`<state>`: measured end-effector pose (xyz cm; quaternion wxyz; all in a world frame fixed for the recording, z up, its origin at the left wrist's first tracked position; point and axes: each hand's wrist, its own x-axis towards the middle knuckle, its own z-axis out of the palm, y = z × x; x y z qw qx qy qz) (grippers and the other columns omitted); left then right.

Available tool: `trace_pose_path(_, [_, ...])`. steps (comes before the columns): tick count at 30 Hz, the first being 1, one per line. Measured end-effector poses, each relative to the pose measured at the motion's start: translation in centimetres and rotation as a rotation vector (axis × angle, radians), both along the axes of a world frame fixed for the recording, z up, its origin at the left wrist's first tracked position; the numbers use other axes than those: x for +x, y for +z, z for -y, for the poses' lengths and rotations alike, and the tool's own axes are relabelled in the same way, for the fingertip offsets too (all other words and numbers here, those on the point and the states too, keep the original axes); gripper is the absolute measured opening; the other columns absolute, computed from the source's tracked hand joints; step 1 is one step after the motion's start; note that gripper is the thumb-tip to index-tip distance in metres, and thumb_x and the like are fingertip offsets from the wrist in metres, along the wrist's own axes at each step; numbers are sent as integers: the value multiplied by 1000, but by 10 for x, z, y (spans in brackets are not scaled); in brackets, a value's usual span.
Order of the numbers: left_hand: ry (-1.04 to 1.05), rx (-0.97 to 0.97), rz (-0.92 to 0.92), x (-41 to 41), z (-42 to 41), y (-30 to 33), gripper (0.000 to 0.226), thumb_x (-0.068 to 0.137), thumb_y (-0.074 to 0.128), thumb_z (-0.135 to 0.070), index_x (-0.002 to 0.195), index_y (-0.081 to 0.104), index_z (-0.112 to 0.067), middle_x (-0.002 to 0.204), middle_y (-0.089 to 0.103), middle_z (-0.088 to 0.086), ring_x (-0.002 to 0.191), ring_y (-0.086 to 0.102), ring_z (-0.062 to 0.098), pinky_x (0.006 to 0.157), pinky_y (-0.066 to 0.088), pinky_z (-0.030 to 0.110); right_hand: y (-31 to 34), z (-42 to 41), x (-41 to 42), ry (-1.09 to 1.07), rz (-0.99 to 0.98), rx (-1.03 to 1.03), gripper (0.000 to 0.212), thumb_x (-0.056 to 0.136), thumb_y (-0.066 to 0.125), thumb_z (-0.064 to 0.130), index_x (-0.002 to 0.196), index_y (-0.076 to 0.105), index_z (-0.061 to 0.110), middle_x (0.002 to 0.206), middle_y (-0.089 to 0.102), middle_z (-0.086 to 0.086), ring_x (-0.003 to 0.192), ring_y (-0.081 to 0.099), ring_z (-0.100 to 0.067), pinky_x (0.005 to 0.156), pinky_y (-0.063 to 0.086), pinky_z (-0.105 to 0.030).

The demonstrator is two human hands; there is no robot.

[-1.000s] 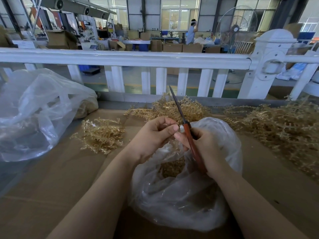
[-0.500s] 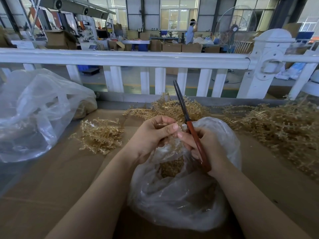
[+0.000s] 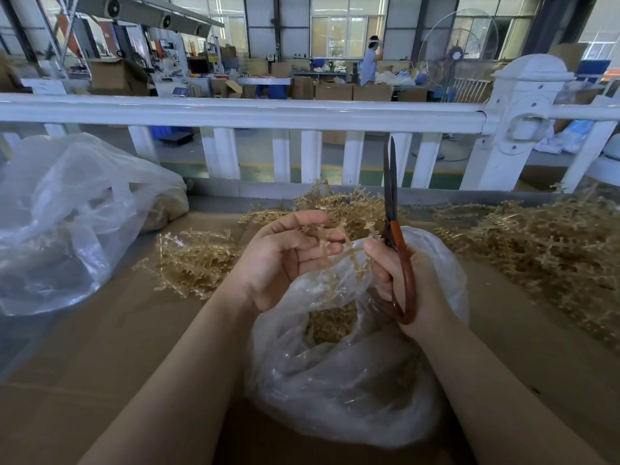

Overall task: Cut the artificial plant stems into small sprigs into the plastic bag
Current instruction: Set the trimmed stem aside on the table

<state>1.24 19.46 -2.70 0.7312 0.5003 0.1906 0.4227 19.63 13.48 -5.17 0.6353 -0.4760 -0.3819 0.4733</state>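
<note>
Cutting the gold plant stem over the bag

The left hand (image 3: 285, 260) pinches a stem (image 3: 349, 253) above the plastic bag (image 3: 335, 380). The right hand (image 3: 412, 290) grips red scissors (image 3: 397, 243), blades closed, pointing up.

Cardboard-covered table (image 3: 100, 380) with two plastic bags (image 3: 335, 397) (image 3: 67, 213) and stem piles (image 3: 198, 260).

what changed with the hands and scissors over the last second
The right hand swung the scissors from leaning left to upright. The left hand opened its fingers, showing the stem it holds. The plastic bag and the piles stayed put.
</note>
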Motion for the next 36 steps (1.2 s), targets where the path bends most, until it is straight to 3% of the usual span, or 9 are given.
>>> trace_pose_path(5, [7,-2,7,-1,0,0,34,75,58,-1,106,68,-10,100,74,18,83,75,23,73,61,29,-1,0,0,4,12,22,29,70,78,35,71,55,18,54,45,3,39,35,-9,34,30,-17])
trace_pose_path(16, [92,28,-49,1,2,-1,33,69,74,2,99,69,-11,96,75,9,69,72,13,55,56,19,-6,-3,2,24,-9,66,18,70,80,35,69,66,23,56,45,3,40,35,-9,35,30,-18])
trace_pose_path(20, [326,60,170,-9,-5,2,22,74,69,4,90,71,-11,93,74,8,70,71,13,59,58,20,-5,-3,6,-23,-9,102,17,76,78,34,74,68,21,58,48,2,42,37,-10,36,31,-18])
trace_pose_path(22, [549,113,143,-19,-12,0,19,79,68,5,92,67,-10,85,72,6,70,69,12,61,57,19,-5,-3,7,-38,19,95,17,83,77,29,75,65,19,58,46,1,42,36,-11,36,31,-18])
trace_pose_path(27, [1064,128,-243,-43,-31,-17,23,87,65,5,88,65,-18,75,63,-1,62,58,7,64,51,23,-3,-2,5,-31,43,83,13,86,74,22,88,68,11,59,43,0,43,34,-9,36,29,-17])
trace_pose_path(31, [1296,111,-579,-56,-38,-31,28,89,55,-2,86,66,-28,83,67,-7,80,64,17,63,46,22,-4,-1,5,-44,59,69,18,88,74,22,93,66,6,59,43,0,45,33,-10,36,28,-17])
trace_pose_path(32, [1310,129,-639,-57,-38,-32,30,89,52,-1,87,67,-28,88,68,-4,85,65,21,67,47,25,-4,-2,6,-42,55,71,22,86,74,24,94,66,6,59,43,0,45,33,-10,36,28,-17])
trace_pose_path(34, [1326,187,-872,-57,-37,-35,32,87,52,-1,94,70,-26,112,66,5,109,59,30,91,47,40,-4,-2,6,-40,65,78,26,84,75,27,95,66,5,60,44,0,46,33,-11,37,28,-18])
trace_pose_path(36, [1376,301,-1166,-54,-33,-34,33,83,57,-1,101,72,-24,137,54,9,131,41,36,110,27,49,-5,-2,6,-41,85,77,17,86,75,25,90,69,10,59,45,1,46,34,-11,37,29,-17])
